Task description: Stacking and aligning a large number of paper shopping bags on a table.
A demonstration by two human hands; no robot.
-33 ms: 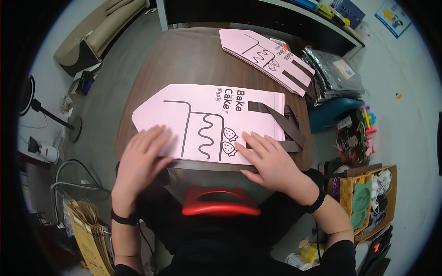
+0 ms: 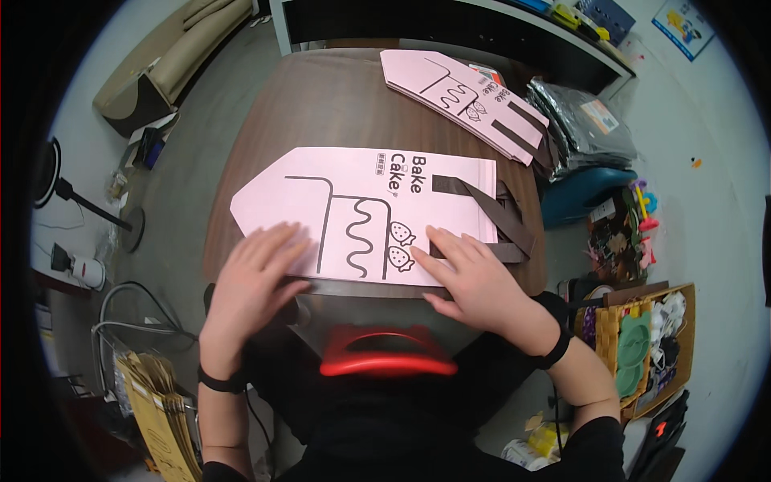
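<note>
A flat, folded pink gift bag with dark line drawings lies across the brown table in front of me. Its dark ribbon handles trail off its right end. My left hand rests on the bag's near left part, fingers stretched out and slightly blurred. Flat on the near right part, beside the strawberry drawings, is my right hand, its fingers spread. Neither hand grips the bag. Farther back on the right lies a stack of similar folded pink bags, also with dark handles.
Grey plastic-wrapped packages sit at the table's far right edge. A red stool is between my knees. To the right stands a wicker basket of small items; brown paper bags are at lower left.
My left hand has slid slightly to the right over the bag. My right hand and the bag are almost unchanged.
</note>
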